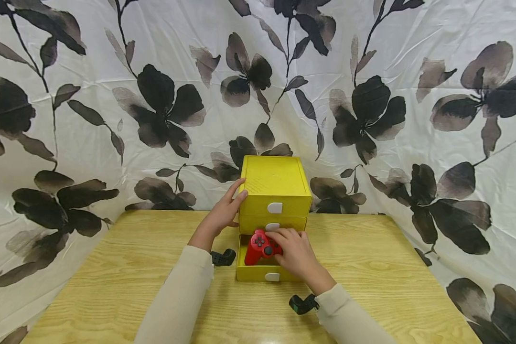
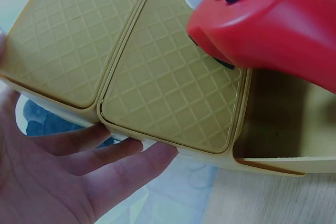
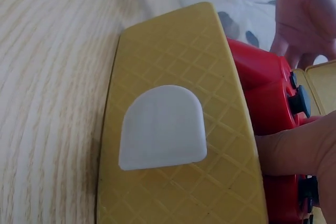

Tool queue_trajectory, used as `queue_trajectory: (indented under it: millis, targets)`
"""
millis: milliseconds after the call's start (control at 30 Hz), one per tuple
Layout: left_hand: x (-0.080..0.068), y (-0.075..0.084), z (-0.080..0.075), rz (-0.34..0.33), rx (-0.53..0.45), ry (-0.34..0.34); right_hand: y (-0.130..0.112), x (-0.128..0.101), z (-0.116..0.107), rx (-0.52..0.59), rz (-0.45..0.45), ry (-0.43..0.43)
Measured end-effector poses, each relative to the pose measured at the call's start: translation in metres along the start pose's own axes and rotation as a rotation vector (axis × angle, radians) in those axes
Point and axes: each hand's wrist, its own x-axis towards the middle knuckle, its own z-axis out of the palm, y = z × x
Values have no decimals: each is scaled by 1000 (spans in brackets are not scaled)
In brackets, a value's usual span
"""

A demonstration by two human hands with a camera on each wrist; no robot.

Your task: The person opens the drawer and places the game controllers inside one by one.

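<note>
We clasp the red controller [image 1: 261, 246] in our right hand [image 1: 296, 253] over the pulled-out bottom drawer [image 1: 262, 273]; our left hand [image 1: 224, 210] rests flat-fingered against the yellow box [image 1: 275, 186].

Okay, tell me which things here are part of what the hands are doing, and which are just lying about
In use:
right hand, holding the red game controller
open bottom drawer, where the controller sits
yellow drawer box
left hand, fingers straight against the box's side

Just there:
wooden table
flowered cloth backdrop
</note>
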Motion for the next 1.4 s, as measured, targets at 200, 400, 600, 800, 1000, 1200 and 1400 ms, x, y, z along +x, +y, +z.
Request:
queue_trajectory:
  millis: [200,400,600,800,1000,1200,1400]
  targets:
    - [0,1,1,-1,4,12,1,0,3,1,11,-22]
    - [0,1,1,-7,9,17,0,0,4,15,28,-57]
    - [0,0,1,-6,2,16,-1,0,6,27,46,-106]
    - [1,-1,0,2,1,12,0,1,8,50,64,-142]
    - [1,-2,0,7,2,10,3,2,9,76,81,-193]
    - [0,-2,0,1,1,10,6,6,11,119,100,-256]
    - [-1,-1,0,7,3,10,8,10,11,195,121,-314]
